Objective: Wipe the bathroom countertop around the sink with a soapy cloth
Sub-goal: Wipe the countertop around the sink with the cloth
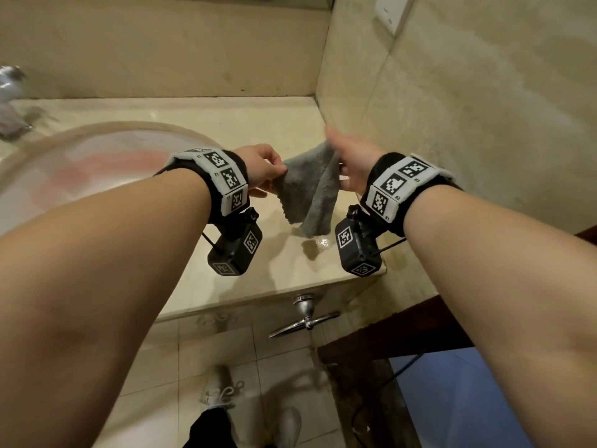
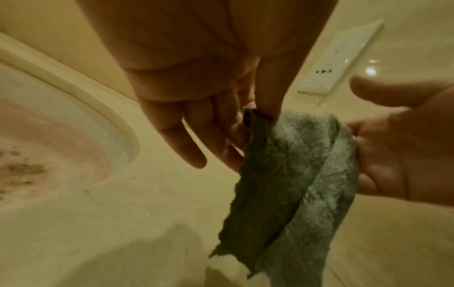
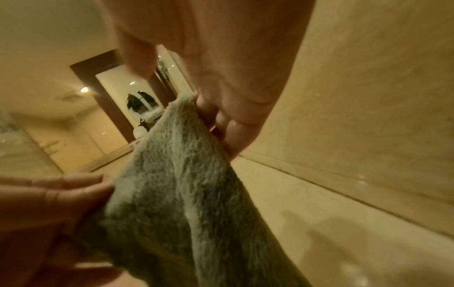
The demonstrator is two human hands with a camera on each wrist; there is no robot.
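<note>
A grey fluffy cloth (image 1: 308, 192) hangs folded above the beige countertop (image 1: 245, 124), to the right of the sink (image 1: 97, 163). My left hand (image 1: 280, 171) pinches its left upper corner between thumb and forefinger, as the left wrist view shows (image 2: 258, 111). My right hand (image 1: 337, 161) holds the other upper edge in its fingers (image 3: 209, 114), with the thumb lifted clear. The cloth (image 2: 294, 174) sags between the hands, and its lower end hangs just over a wet patch (image 1: 319, 244) on the stone. In the right wrist view the cloth (image 3: 184, 194) fills the middle.
A tiled wall (image 1: 452, 108) with a white socket plate (image 1: 387, 14) closes the counter's right side. The tap (image 1: 9, 82) is at the far left. Below the counter's front edge sticks out a metal door handle (image 1: 307, 315).
</note>
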